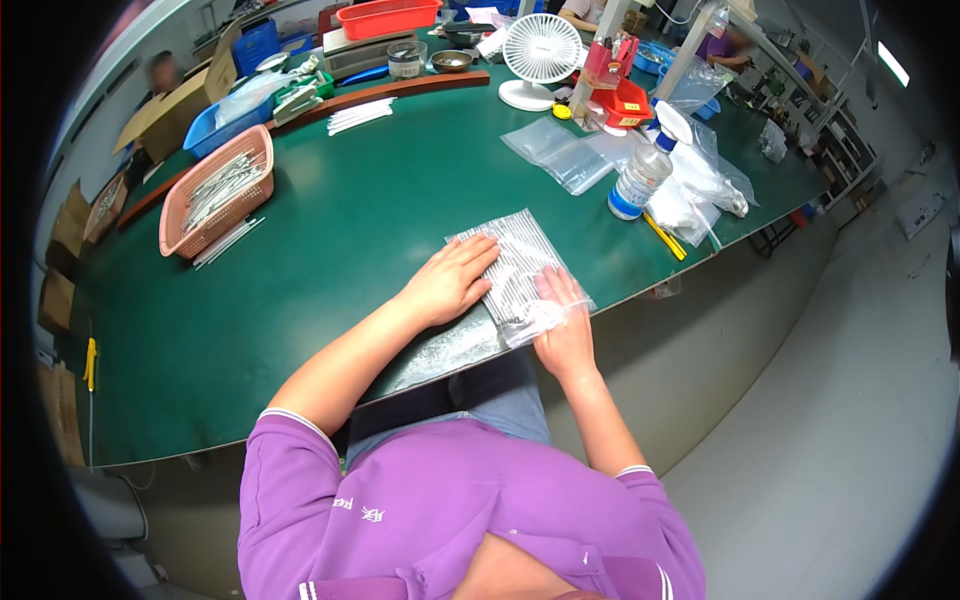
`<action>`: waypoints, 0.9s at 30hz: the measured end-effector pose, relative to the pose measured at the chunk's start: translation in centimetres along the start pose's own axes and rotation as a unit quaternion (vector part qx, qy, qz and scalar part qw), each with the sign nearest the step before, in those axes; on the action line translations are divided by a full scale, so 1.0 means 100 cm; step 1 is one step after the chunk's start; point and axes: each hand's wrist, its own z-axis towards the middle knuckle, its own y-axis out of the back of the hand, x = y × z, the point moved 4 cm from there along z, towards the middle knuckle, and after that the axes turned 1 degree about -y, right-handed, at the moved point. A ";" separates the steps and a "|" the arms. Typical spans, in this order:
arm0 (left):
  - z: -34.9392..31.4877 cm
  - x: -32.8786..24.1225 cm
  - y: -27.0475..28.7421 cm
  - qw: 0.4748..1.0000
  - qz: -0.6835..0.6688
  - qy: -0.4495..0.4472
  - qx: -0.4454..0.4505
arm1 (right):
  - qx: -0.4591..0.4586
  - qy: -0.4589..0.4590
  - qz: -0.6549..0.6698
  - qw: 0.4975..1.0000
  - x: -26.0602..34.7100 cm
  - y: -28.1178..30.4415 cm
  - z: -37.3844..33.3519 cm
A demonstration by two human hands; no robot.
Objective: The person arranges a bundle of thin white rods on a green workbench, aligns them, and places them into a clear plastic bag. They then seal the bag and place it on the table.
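A clear plastic bag (522, 262) lies at the table's near edge, with several thin grey-white rods side by side in it. My left hand (452, 280) rests flat on the bag's left side, fingers stretched out. On its lower right part lies my right hand (566, 335), fingers extended over the rods. Clear film seems to cover part of those fingers, and I cannot tell whether they are inside the bag's mouth. Crumpled film bunches beside the right wrist.
A pink basket (263, 185) of thin rods stands at left, loose rods (229, 243) beside it. More white rods (361, 116) lie farther back. Flat plastic bags (563, 152), a spray bottle (640, 180), a yellow pen-like tool (665, 238) and a white fan (541, 50) are toward the right.
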 end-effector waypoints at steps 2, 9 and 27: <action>-0.013 0.005 0.008 1.000 -0.008 0.021 0.006 | 0.056 0.029 -0.030 0.998 0.006 0.002 -0.006; -0.012 -0.001 0.021 1.000 -0.013 0.000 0.004 | 0.102 0.073 0.003 0.992 0.018 0.001 -0.001; 0.002 0.017 0.030 0.997 -0.002 -0.071 -0.036 | 0.112 0.117 0.075 0.984 0.014 0.001 -0.002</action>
